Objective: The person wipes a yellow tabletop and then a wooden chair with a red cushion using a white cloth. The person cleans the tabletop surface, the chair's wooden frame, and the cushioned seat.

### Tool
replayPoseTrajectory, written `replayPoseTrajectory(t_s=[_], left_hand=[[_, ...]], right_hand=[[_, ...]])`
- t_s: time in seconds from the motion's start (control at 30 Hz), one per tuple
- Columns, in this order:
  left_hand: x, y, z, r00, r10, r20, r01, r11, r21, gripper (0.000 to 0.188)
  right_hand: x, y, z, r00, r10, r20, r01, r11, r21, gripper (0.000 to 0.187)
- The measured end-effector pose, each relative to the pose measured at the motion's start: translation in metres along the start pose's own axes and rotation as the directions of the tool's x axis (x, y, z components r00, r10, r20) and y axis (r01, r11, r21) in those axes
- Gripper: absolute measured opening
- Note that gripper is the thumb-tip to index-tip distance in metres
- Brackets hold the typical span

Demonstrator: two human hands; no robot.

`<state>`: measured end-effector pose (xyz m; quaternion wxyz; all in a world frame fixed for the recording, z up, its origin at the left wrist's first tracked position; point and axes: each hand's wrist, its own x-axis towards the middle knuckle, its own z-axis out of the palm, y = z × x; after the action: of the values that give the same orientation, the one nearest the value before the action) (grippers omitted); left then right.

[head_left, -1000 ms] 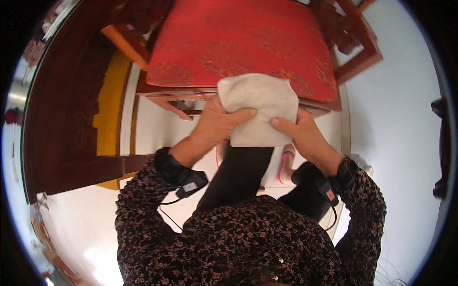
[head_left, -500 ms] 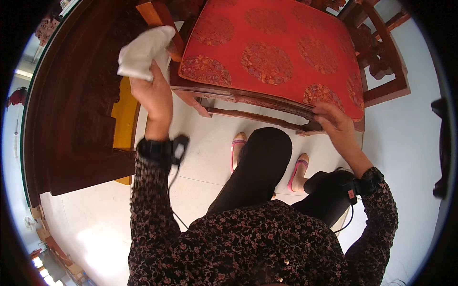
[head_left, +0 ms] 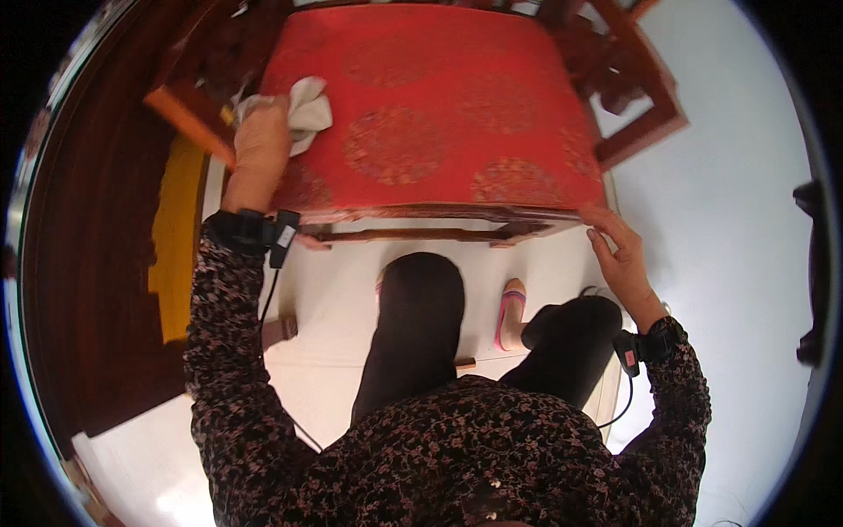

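My left hand (head_left: pixel 262 140) is closed around a crumpled white cloth (head_left: pixel 309 112). It is over the left side of a red chair cushion (head_left: pixel 421 83) with round patterns, inside the wooden armrest (head_left: pixel 189 123). The fingers on the cloth's far side are partly hidden. At the chair's front right corner, my right hand (head_left: pixel 622 250) has its fingertips at the seat edge, thumb apart, with nothing held in it. The dark wooden seat frame (head_left: pixel 421 211) runs along the cushion's front.
Dark wooden furniture (head_left: pixel 88 263) with a yellow panel (head_left: pixel 178 237) stands close on the left. A pale wall (head_left: pixel 720 263) rises on the right, beyond the right armrest (head_left: pixel 645 123). My legs (head_left: pixel 413 325) are in front of the chair on the pale tiled floor (head_left: pixel 307 378).
My left hand has carried the cloth from beside the left armrest inward and down over the cushion's left side. My right hand has moved to the front right corner. The view has shifted.
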<state>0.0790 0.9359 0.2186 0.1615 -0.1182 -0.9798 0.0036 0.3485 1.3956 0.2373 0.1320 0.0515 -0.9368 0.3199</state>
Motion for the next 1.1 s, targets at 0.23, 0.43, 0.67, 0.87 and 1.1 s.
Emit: replayPoseTrajectory(t_s=[0.23, 0.43, 0.67, 0.87, 1.1], left_hand=[[0.020, -0.054, 0.077, 0.987, 0.127, 0.095, -0.145, 0.965, 0.219, 0.014], [0.048, -0.071, 0.046, 0.957, 0.011, 0.291, -0.074, 0.975, 0.209, 0.018], [0.141, 0.047, -0.006, 0.899, 0.402, 0.173, -0.416, 0.908, 0.054, 0.015], [0.229, 0.179, 0.054, 0.812, 0.575, 0.102, -0.548, 0.811, -0.204, 0.024], [0.188, 0.193, 0.075, 0.710, 0.683, 0.170, -0.679, 0.729, -0.090, 0.018]], right_hand=[[-0.043, 0.045, -0.019, 0.982, 0.153, 0.107, -0.162, 0.984, 0.077, 0.022], [-0.076, 0.096, 0.016, 0.951, 0.059, 0.302, -0.081, 0.995, 0.060, 0.018], [-0.100, 0.098, 0.047, 0.976, -0.087, 0.199, 0.115, 0.984, -0.133, 0.020], [-0.076, 0.080, 0.048, 0.964, -0.027, 0.264, 0.061, 0.991, -0.121, 0.022], [-0.128, 0.067, 0.039, 0.983, 0.065, 0.174, -0.038, 0.987, -0.156, 0.021]])
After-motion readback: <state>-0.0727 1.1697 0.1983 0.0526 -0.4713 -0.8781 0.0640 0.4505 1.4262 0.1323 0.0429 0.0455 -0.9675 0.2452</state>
